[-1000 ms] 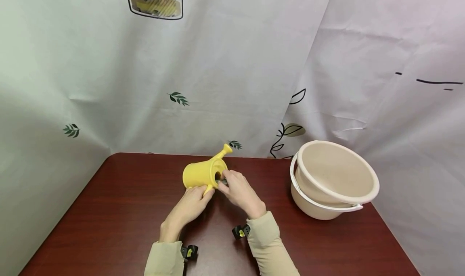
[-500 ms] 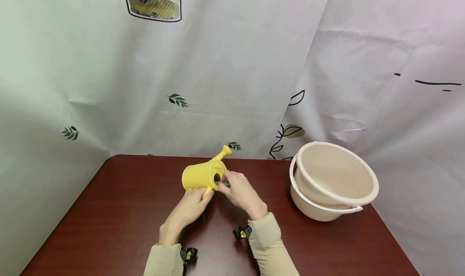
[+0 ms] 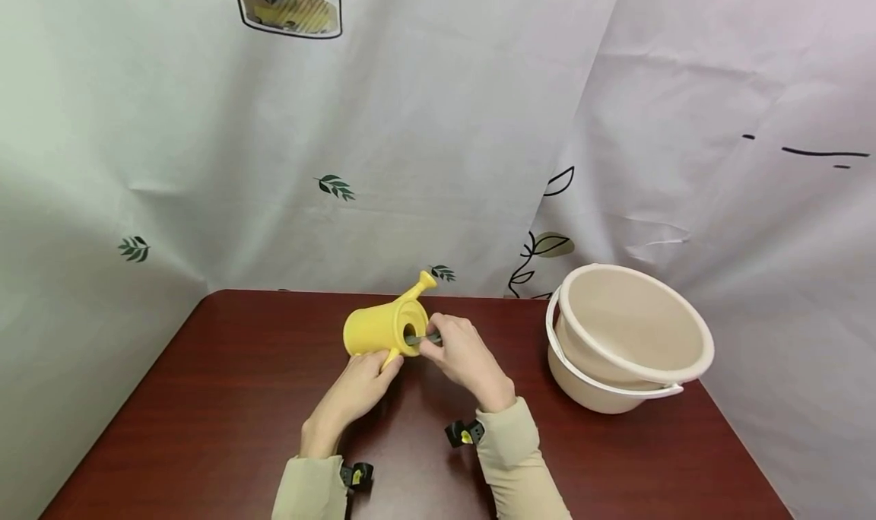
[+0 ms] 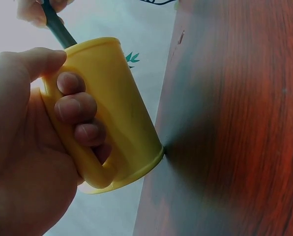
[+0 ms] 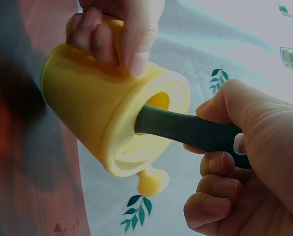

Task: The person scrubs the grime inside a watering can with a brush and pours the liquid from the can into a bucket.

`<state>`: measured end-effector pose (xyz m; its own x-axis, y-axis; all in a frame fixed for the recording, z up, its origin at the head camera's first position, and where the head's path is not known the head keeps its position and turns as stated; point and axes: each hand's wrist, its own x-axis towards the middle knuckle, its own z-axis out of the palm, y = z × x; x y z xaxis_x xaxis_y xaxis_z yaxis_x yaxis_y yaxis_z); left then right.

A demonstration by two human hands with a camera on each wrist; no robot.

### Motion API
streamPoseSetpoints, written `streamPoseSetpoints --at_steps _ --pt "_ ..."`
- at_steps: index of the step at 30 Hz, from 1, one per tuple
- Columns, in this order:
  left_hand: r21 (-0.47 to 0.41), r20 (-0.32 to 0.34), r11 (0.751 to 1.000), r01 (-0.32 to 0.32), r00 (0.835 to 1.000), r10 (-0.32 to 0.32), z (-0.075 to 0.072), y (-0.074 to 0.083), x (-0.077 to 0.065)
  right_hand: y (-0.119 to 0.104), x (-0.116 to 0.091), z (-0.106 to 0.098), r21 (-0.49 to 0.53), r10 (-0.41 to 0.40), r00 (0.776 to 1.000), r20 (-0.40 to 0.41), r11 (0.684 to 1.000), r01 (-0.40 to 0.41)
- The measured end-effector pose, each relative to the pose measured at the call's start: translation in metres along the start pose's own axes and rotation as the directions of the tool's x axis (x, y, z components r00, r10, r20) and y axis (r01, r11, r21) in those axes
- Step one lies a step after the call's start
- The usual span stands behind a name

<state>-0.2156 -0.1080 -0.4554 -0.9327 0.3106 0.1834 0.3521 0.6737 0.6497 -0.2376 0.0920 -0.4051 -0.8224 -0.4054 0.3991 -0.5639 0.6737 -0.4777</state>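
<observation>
A yellow toy watering can (image 3: 371,331) lies tipped on its side, low over the table, its open top facing right and its spout pointing up and back. My left hand (image 3: 357,387) grips the can's handle, with the fingers wrapped through the loop in the left wrist view. My right hand (image 3: 468,356) pinches a flat dark green handle (image 5: 181,129) between thumb and fingers; it has a hole near its end. The far end of this handle goes through the can's round opening, so whatever is inside is hidden. The left wrist view shows the dark green handle (image 4: 59,28) rising from the can's top.
To the right on the dark red wooden table (image 3: 226,406) stand two cream basins, the upper basin (image 3: 633,322) tilted inside the lower basin (image 3: 595,394), which has a bail handle. Behind the table hangs a pale curtain (image 3: 424,125) with leaf prints.
My right hand has moved slightly right and up, away from the can's opening, drawing the dark green handle out a little so that more of it shows. The left hand and can stay nearly still.
</observation>
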Motion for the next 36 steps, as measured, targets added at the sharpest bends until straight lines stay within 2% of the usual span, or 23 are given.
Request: streamPoseSetpoints --at_steps 12,22,30,36 --pt "-0.004 -0.003 1.000 0.000 1.000 0.000 -0.002 -0.001 0.001 -0.003 0.004 -0.004 0.000 -0.012 1.000 -0.015 1.000 0.012" --pt "-0.036 0.016 0.999 0.032 0.999 -0.032 -0.002 -0.002 -0.001 0.002 0.002 0.010 0.003 0.014 1.000 0.013 1.000 -0.014" --pt "-0.036 0.011 0.999 0.024 1.000 -0.024 -0.001 -0.001 -0.002 0.007 0.002 0.023 -0.036 -0.036 0.999 0.008 0.999 0.037" --pt "-0.016 0.011 1.000 0.025 1.000 -0.025 0.000 -0.001 -0.001 0.008 0.002 0.028 -0.021 -0.048 0.999 0.007 0.999 0.048"
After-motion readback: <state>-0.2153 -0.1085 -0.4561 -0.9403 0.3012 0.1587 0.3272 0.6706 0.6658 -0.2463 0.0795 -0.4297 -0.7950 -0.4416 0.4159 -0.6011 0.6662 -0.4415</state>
